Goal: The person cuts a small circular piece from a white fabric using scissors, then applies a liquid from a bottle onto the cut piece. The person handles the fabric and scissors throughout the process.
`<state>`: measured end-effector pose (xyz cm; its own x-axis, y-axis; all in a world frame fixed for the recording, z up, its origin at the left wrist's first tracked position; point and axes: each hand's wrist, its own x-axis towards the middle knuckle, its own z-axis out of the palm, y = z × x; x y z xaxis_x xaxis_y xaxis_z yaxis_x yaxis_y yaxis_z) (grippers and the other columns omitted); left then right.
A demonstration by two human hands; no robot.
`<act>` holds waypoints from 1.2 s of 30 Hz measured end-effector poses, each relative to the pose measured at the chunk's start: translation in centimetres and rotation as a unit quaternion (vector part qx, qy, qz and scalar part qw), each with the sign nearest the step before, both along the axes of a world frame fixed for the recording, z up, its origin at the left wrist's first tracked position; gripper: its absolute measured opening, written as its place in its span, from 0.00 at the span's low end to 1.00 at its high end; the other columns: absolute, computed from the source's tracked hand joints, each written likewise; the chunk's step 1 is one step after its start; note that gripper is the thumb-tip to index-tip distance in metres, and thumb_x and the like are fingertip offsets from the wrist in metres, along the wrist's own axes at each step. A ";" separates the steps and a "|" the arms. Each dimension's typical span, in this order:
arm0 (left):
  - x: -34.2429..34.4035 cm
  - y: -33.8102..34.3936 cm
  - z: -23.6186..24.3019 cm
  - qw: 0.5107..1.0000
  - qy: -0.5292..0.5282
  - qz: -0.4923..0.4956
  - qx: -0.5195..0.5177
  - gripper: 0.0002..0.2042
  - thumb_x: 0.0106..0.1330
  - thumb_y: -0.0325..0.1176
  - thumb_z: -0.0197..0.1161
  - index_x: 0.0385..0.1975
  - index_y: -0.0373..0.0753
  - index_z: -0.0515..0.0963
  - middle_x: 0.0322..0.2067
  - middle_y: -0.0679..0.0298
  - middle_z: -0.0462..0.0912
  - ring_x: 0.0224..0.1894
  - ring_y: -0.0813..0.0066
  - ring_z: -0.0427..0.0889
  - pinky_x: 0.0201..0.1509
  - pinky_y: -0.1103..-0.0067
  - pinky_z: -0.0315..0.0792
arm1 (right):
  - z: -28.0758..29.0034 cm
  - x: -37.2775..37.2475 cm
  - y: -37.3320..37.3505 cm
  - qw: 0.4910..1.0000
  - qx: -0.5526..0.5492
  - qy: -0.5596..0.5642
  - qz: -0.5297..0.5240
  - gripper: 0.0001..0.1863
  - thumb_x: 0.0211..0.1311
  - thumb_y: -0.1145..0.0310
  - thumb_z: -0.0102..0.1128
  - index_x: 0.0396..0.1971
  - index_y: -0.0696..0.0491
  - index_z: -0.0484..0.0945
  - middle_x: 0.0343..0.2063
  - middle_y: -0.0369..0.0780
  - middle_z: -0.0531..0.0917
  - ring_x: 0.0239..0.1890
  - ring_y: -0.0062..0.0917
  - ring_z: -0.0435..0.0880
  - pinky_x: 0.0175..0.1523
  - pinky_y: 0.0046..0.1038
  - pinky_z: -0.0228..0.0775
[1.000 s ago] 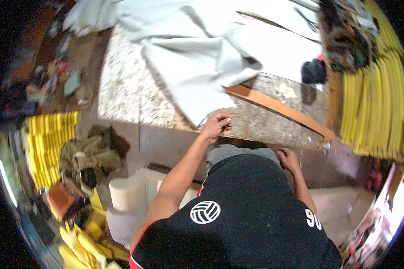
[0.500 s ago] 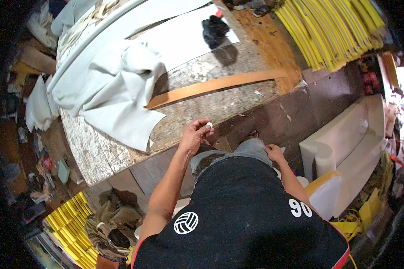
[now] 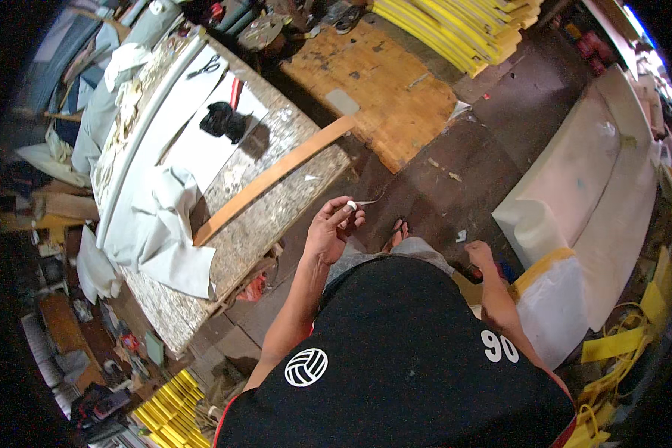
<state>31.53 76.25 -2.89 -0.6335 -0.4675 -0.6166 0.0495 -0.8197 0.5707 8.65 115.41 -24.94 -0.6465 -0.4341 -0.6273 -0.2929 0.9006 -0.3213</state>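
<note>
My left hand [image 3: 331,228] is closed, pinching a small white rounded piece [image 3: 352,205] between thumb and fingertips. A thin pale strip sticks out beside the piece, and its kind is too small to make out. It is held in the air just off the worktable's [image 3: 287,193] near right corner. My right hand [image 3: 481,255] hangs low at my right side with its fingers curled in; I see nothing in it. On the table lie a crumpled pale grey fabric [image 3: 173,257], a long flat wooden strip [image 3: 265,181] and a bunched black thing [image 3: 224,122].
Scissors [image 3: 204,67] lie at the table's far end. Beyond the table a brown board [image 3: 373,89] lies on the floor, near stacked yellow strips [image 3: 448,33]. A pale foam-covered sofa [image 3: 567,172] stands at right. More yellow pieces [image 3: 168,407] are at lower left.
My view and body have turned and shifted right, so the table now sits farther left. The left hand still pinches the white piece. My right hand has swung slightly outward.
</note>
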 end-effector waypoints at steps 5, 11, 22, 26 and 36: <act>-6.4 0.7 0.2 0.996 0.051 -0.071 0.004 0.05 0.68 0.27 0.59 0.41 0.37 0.74 0.34 0.59 0.82 0.36 0.69 0.83 0.40 0.74 0.80 | -1.9 -2.7 2.7 0.989 -0.060 -0.038 -0.130 0.12 0.61 0.63 0.56 0.34 0.54 0.84 0.35 0.48 0.84 0.38 0.40 0.82 0.43 0.37 0.73; -16.1 1.9 0.5 0.985 0.051 -0.156 0.045 0.09 0.66 0.25 0.58 0.45 0.36 0.73 0.34 0.57 0.79 0.35 0.65 0.79 0.42 0.71 0.76 | -1.6 0.9 -2.1 0.955 -0.153 -0.249 -0.056 0.22 0.63 0.51 0.59 0.44 0.54 0.82 0.36 0.43 0.84 0.36 0.31 0.81 0.44 0.36 0.72; -30.7 -4.5 -6.1 0.963 0.087 -0.250 0.053 0.07 0.67 0.26 0.58 0.43 0.41 0.76 0.30 0.60 0.80 0.31 0.68 0.81 0.35 0.74 0.78 | 12.3 -5.0 -3.1 0.652 -0.417 -0.344 -0.531 0.20 0.65 0.56 0.54 0.47 0.56 0.79 0.49 0.42 0.80 0.54 0.31 0.76 0.60 0.36 0.63; -36.6 -9.5 -5.2 0.975 0.071 -0.200 0.069 0.07 0.65 0.25 0.62 0.41 0.41 0.75 0.29 0.62 0.80 0.31 0.69 0.81 0.33 0.75 0.78 | 7.3 -11.8 -4.6 0.690 -0.371 -0.336 -0.523 0.19 0.65 0.57 0.53 0.48 0.54 0.79 0.48 0.42 0.80 0.52 0.31 0.77 0.58 0.36 0.65; -49.0 -22.5 -4.8 0.988 0.097 -0.117 -0.004 0.06 0.66 0.25 0.60 0.41 0.37 0.74 0.33 0.63 0.79 0.35 0.69 0.82 0.41 0.73 0.79 | -2.4 -37.7 -13.9 0.977 -0.093 -0.170 -0.085 0.18 0.67 0.58 0.52 0.49 0.54 0.78 0.45 0.42 0.82 0.46 0.35 0.80 0.51 0.37 0.70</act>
<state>-17.42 53.76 -7.70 -0.8303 -0.2993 -0.4702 -0.0318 -0.8167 0.5762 -29.07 101.56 -27.38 -0.4880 -0.4651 -0.7386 0.0084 0.8437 -0.5368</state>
